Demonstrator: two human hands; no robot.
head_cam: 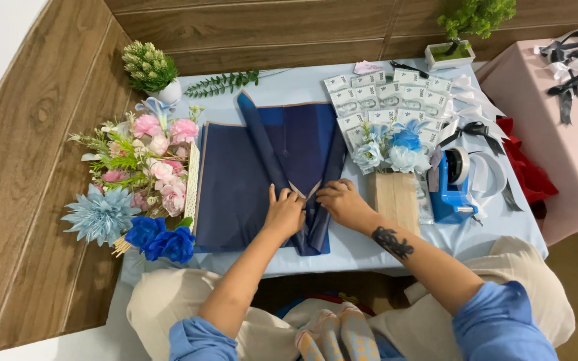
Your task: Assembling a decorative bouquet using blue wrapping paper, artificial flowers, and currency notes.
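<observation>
Pale blue surface (342, 251) before me, between my knees. Navy wrapping paper (235, 180) spread flat across its middle, second folded sheet (309, 150) on top, forming point near front edge. Heap of pink, white, blue flowers (145, 180) at left edge. Fan of banknotes with small blue bouquet (396, 144) right of paper; blue tape dispenser (453, 184) beside it. My left hand (283, 214), fingers loosely curled, presses fold down. My right hand (342, 200), fingertips bent, pinches fold's edge, just beside left.

Both hands cover the navy wrapping paper's (235, 180) fold.
</observation>
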